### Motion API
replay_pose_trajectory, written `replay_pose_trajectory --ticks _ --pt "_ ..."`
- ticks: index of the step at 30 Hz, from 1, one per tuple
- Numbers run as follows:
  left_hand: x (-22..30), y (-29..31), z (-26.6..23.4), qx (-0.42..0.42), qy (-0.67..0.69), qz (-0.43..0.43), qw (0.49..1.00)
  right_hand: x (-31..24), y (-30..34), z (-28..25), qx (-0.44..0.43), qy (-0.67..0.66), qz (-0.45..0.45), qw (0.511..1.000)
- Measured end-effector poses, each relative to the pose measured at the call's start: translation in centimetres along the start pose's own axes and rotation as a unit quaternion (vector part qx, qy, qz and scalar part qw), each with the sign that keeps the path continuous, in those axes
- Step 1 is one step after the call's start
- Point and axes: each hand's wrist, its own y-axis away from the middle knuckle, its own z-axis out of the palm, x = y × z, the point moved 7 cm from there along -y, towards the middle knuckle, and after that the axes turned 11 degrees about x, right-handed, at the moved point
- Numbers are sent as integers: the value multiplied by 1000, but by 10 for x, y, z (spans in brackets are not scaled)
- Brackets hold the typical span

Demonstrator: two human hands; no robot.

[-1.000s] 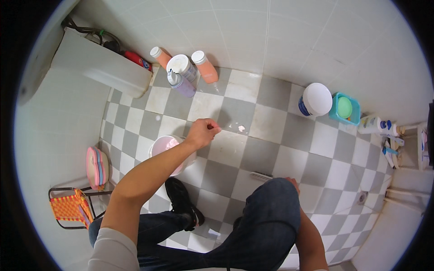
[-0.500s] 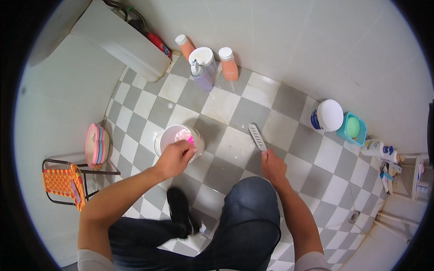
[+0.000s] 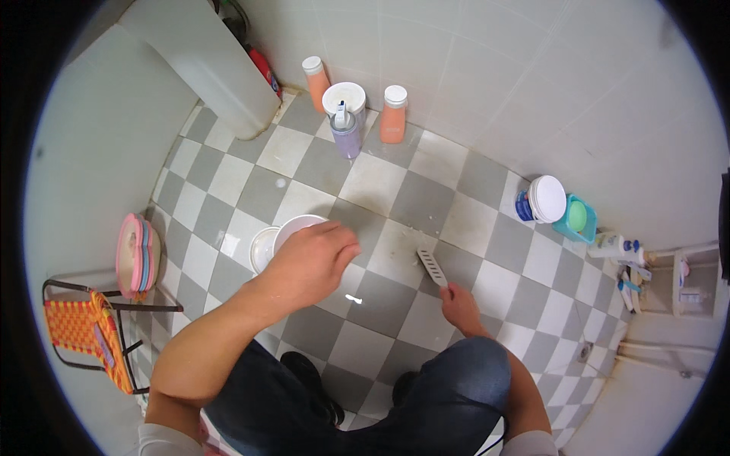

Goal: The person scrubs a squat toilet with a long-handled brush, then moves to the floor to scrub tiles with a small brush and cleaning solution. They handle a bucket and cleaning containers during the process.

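Observation:
My left hand is above a white bucket, its fingers curled together. Whatever they hold, if anything, is hidden behind the hand, which also covers most of the bucket. A round white lid-like piece shows at the bucket's left side. To the right, my right hand grips the handle of a pale slotted spatula. Its slotted blade points away from me, close over the checkered floor tiles.
At the far wall stand two orange bottles, a white tub and a purple bottle. Farther right are a white bucket and a turquoise basket. A woven chair and stacked basins are left.
My left hand has moved right and toward me, and the pink stuff seen in the bucket is now hidden. My right hand and the spatula sit slightly nearer me. My legs have shifted.

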Motion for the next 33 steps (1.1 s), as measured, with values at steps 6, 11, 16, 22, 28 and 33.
replay_pose_trajectory --ticks 6,11,16,22,28,33 --pt "-30 6 36 -46 0 80 996 -3 -34 -32 37 57 80 994" --pt "-45 14 40 -78 33 73 994 19 9 7 65 60 22 996" --pt "-67 16 22 -49 -20 87 995 7 -29 -20 58 95 35 993" --pt "-77 43 19 -44 4 19 999 51 8 13 131 45 60 989" --pt "-110 69 55 16 -82 10 996 13 -55 -27 91 70 78 990" --pt "-106 52 109 25 -196 -64 978 2 -37 4 116 11 107 987"
